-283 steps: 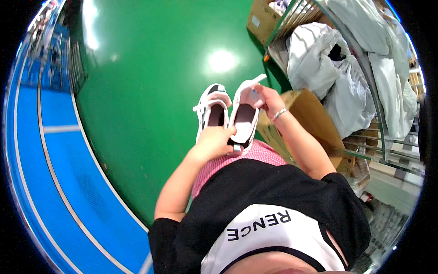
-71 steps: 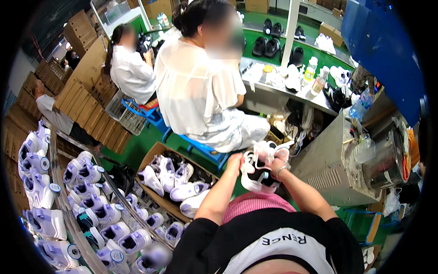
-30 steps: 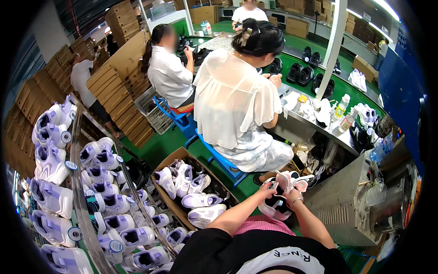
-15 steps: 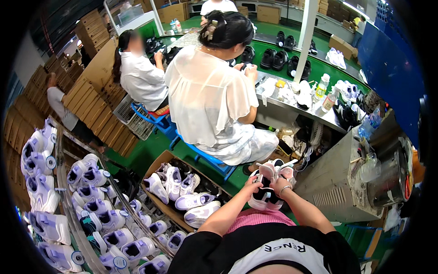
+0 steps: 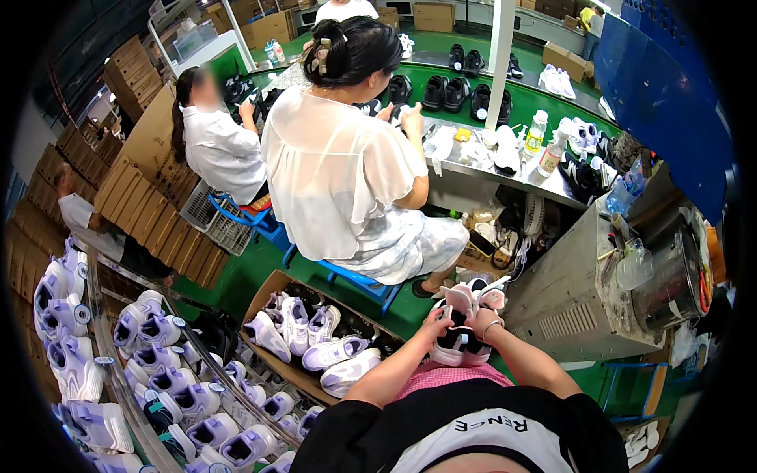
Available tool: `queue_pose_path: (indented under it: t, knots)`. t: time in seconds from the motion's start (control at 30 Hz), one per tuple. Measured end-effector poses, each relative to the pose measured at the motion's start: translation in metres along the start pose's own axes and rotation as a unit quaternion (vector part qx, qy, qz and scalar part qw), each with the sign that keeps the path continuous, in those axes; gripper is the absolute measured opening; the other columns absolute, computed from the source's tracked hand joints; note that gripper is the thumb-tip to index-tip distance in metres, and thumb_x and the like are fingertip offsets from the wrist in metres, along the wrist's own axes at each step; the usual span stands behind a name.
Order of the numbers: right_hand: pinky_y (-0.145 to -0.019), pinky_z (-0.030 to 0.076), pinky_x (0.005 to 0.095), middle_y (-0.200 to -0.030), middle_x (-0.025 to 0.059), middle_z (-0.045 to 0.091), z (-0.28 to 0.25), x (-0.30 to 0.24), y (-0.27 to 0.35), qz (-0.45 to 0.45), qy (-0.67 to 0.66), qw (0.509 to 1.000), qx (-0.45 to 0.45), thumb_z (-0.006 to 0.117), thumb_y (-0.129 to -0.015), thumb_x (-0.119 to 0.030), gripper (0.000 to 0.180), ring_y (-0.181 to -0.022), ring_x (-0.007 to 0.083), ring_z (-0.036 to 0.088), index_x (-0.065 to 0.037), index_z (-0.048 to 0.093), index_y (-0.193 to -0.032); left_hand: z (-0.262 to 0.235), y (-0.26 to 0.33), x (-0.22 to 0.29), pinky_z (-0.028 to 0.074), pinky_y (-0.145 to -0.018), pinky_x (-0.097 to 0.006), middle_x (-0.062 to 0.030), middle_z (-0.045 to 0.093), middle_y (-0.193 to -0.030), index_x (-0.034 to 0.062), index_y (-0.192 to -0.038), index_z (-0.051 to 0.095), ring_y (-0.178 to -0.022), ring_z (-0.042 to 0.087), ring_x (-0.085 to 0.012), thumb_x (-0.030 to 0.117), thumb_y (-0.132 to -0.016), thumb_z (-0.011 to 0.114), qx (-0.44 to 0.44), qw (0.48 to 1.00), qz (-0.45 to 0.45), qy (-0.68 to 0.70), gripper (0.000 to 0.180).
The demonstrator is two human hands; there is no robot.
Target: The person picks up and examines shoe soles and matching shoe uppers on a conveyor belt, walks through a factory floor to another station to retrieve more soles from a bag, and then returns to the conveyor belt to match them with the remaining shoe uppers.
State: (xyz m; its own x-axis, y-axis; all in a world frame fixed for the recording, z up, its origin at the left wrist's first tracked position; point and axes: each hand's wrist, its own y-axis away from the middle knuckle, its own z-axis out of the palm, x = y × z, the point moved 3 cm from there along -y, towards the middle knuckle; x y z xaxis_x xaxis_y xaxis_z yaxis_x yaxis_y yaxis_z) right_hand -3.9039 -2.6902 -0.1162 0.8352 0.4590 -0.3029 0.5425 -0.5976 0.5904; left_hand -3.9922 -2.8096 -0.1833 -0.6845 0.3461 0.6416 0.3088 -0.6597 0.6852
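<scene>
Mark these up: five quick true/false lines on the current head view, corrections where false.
1. Both the left grip and the right grip are on the pink-lined sneakers. True.

2. The wearer's bracelet is on the left wrist. False: the bracelet is on the right wrist.

3. The cardboard box holding lavender-and-white sneakers is left of the held pair. True.

4. Every shoe on the green surface behind the workbench is white. False: black sneakers stand there too.

5. The nearest seated co-worker is on a red seat. False: the co-worker in the sheer white top sits on a blue seat.
</scene>
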Motion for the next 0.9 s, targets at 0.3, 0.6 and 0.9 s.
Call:
queue_pose_path:
  t: [0.3,0.6,0.9]
  knots:
    - [-0.066,0.045,0.0342,-0.076,0.0151,0.061,0.000,0.003,0.014,0.029,0.003,1.000,-0.008,0.052,-0.068,-0.031,0.033,-0.074,0.0268,0.060,-0.003,0.062,-0.083,0.004,0.000,-0.012,0.032,-0.045,-0.022,-0.0038,0.048,-0.071,0.0057,-0.120,0.035,-0.049,0.039,-0.0086,0.017,-0.056,0.062,0.003,1.000,0.020,0.017,0.070]
    - [-0.056,0.042,0.0288,-0.068,0.0057,0.058,-0.012,-0.018,0.003,-0.102,-0.207,0.967,-0.112,0.062,-0.070,-0.027,0.032,-0.061,0.0144,0.052,0.002,0.059,-0.082,-0.027,0.008,0.011,0.045,-0.065,-0.032,-0.0063,0.054,-0.084,0.0125,-0.119,0.036,-0.068,0.054,-0.0197,0.010,-0.060,0.056,0.048,0.989,0.008,0.142,0.063]
    - [-0.081,0.041,0.0356,-0.103,0.0180,0.053,-0.027,-0.081,-0.006,-0.218,0.167,0.958,-0.081,0.053,-0.062,-0.009,0.041,-0.099,0.0299,0.050,-0.002,0.050,-0.102,-0.068,0.063,0.044,0.046,-0.077,-0.043,-0.0147,0.059,-0.090,0.0017,-0.099,0.052,-0.082,0.057,-0.0296,0.011,-0.061,0.046,-0.054,0.912,0.033,0.405,0.040]
